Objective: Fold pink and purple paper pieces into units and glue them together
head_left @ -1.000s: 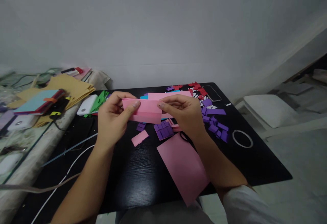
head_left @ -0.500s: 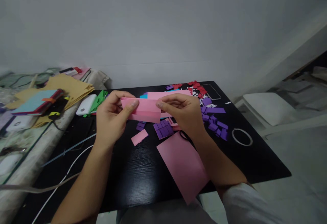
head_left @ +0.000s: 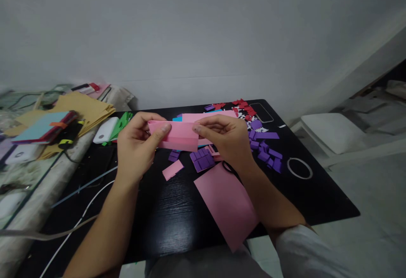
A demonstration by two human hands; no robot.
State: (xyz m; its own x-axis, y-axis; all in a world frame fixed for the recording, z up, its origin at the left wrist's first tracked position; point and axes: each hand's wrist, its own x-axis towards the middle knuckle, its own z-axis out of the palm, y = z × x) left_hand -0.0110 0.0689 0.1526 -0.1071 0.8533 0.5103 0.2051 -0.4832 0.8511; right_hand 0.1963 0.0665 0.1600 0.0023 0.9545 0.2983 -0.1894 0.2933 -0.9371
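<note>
- Slight leftward drift in view: left hand [head_left: 136, 142], right hand [head_left: 231, 136], folded rectangular pink paper [head_left: 182, 133]. Grip unchanged.
- Left fingers [head_left: 162, 131] pinch its left end; right fingers [head_left: 203, 130] its right end.
- Paper's held above glossy black worktop [head_left: 165, 214].
- Flat pink paper sheet [head_left: 223, 206] overhangs near edge.
- Small purple paper pieces [head_left: 269, 156] beyond right wrist.

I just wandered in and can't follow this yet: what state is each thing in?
Held pink paper: folded over
Left hand: pinching its left end
Right hand: pinching its right end
Large pink sheet: unfolded, one corner past the edge of the table
Red pieces: loosely heaped
Pale ring: lying flat
</note>
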